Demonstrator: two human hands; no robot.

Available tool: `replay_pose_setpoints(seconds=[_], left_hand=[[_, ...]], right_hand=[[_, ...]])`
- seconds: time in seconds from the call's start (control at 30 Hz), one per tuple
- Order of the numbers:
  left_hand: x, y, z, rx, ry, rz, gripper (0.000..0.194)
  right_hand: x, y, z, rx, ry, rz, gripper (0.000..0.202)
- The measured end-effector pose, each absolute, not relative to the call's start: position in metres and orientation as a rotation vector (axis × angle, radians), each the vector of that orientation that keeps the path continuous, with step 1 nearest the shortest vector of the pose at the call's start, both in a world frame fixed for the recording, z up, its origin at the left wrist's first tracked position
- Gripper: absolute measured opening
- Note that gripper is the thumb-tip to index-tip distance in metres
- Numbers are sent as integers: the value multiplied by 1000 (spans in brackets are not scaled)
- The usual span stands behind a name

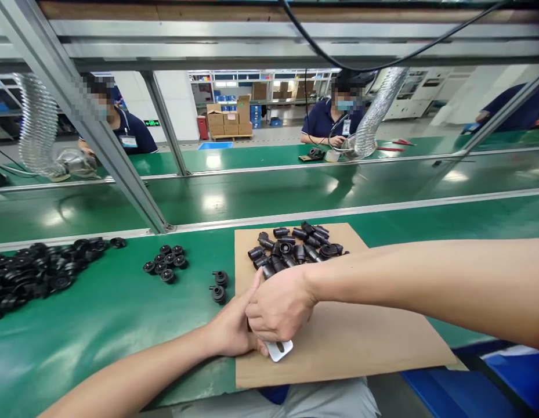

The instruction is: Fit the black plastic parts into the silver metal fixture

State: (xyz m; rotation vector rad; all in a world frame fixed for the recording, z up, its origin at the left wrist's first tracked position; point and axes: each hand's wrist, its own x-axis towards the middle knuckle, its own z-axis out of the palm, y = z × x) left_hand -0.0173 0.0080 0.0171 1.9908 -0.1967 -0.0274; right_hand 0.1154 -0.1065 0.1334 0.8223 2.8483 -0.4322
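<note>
The white piece (278, 355) pokes out below my right hand (281, 303), beside my left hand (233, 326), over the cardboard (351, 337). Right fingers curl in, left ones mostly hidden; I can't tell what either clamps. It looks light, stiff, perhaps slippery: I'd pinch its edges.

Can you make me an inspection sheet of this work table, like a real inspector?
Surface: green tabletop, cardboard sheet on it.
Job's things: pile of black parts on the cardboard; white piece partly covered by hands.
Clutter: heap of black parts, small cluster and pair, left of the cardboard.
Hands: left hand and right hand together; grips partly hidden.
Cables: black cable drooping overhead.
Surroundings: co-workers opposite, metal frame, boxes.
</note>
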Motion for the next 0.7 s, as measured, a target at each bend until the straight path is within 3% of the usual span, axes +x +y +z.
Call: replay_pose_setpoints(seconds=[0.1,0.23,0.43,0.57,0.7], left_hand=[[-17,7,16,2001,-261,-40,145],[-17,8,17,1995,-268,-53,149],[-21,7,16,1979,-248,-27,151],[-25,6,11,1969,-211,12,151],[-27,4,7,2010,-254,104,137]], right_hand=[[115,-115,134,725,2656,-82,31],[109,-134,123,1128,2567,-81,48],[93,-150,114,1600,2400,-13,43],[94,-164,135,1656,2429,120,24],[104,-204,145,2179,2164,79,38]])
